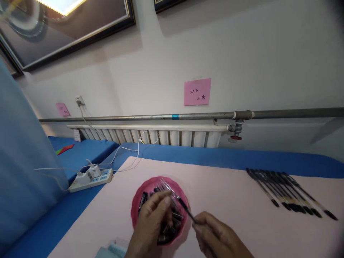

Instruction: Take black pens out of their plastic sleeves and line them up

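Observation:
My right hand (215, 233) is closed around the near end of a slim black stick (186, 208), which slants up and left over the bowl. At its far end the stick lines up with a clear plastic tube (168, 185); I cannot tell whether they are joined. My left hand (152, 218) is above the pink bowl (134, 200), thumb and fingertips pinched together beside the tube. What it holds, if anything, is hidden. Inside the bowl lie several short black pieces (166, 237) and clear tubes, partly covered by my left hand.
Several dark slender sticks with black oval ends (295, 208) lie in a row on the pink sheet (220, 186) at right. A white power strip (92, 181) with cables is at left, light-blue folded material (111, 251) at the near edge. A radiator (172, 138) runs behind the blue table.

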A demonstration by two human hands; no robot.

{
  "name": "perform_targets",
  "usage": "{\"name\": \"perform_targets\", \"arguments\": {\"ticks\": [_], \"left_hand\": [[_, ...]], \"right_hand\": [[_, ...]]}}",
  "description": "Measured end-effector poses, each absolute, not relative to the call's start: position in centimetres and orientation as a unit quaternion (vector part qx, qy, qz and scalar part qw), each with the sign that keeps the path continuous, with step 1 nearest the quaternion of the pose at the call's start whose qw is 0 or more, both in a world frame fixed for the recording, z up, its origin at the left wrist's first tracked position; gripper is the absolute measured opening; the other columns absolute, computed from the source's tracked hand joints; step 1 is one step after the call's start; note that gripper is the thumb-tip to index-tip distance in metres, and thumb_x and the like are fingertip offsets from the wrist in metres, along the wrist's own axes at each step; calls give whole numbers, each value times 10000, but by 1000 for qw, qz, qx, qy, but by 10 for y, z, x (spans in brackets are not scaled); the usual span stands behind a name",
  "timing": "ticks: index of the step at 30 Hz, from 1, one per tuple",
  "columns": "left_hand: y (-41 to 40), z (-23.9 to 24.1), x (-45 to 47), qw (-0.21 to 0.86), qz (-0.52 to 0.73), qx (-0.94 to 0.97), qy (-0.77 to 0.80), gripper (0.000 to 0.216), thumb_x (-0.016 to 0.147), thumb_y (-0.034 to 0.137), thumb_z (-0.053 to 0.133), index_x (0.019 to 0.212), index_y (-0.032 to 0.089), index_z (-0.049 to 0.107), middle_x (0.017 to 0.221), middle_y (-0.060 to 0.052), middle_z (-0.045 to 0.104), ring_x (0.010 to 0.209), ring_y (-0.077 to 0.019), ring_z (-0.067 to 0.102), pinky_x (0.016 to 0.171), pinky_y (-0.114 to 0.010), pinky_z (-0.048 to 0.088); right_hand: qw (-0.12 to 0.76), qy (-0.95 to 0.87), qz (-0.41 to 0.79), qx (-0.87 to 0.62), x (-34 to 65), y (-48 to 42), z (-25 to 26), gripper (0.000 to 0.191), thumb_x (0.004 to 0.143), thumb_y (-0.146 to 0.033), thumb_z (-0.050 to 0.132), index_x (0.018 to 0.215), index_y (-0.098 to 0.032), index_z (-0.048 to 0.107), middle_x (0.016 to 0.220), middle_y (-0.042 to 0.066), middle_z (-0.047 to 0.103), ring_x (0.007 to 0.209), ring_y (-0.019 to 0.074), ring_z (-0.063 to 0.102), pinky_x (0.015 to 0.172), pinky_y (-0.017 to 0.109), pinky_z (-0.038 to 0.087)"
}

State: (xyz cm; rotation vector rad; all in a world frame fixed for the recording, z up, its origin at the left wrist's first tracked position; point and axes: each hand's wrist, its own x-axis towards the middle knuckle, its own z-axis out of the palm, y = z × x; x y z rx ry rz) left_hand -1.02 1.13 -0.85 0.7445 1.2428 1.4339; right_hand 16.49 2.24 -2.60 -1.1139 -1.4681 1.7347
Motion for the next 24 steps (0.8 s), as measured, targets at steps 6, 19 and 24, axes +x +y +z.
{"name": "perform_targets", "arguments": {"ticks": [6, 19, 24], "left_hand": [[14, 0, -65, 347, 612, 300, 644, 410, 602, 440, 708, 883, 145, 668, 617, 28, 587, 551, -111, 488, 549, -233, 402], [18, -20, -75, 190, 363, 492, 768, 179, 764, 227, 483, 826, 198, 648, 840, -49, 686, 795, -185, 606, 716, -281, 417], [16, -15, -74, 147, 305, 506, 793, 216, 783, 175, 441, 865, 187, 641, 880, -75, 678, 810, -197, 598, 718, -291, 401]], "right_hand": [[436, -430, 658, -437, 186, 57, -26, 291, 738, -464, 594, 854, -198, 577, 709, 4, 594, 557, 127, 472, 489, 241, 362], [355, -474, 651, -475, 198, 79, -42, 260, 714, -403, 654, 632, -184, 541, 503, -44, 500, 429, 84, 361, 433, 233, 259], [381, -433, 673, -463, 199, 80, -46, 209, 716, -350, 662, 664, -184, 546, 529, -58, 474, 442, 78, 371, 419, 213, 272]]}}
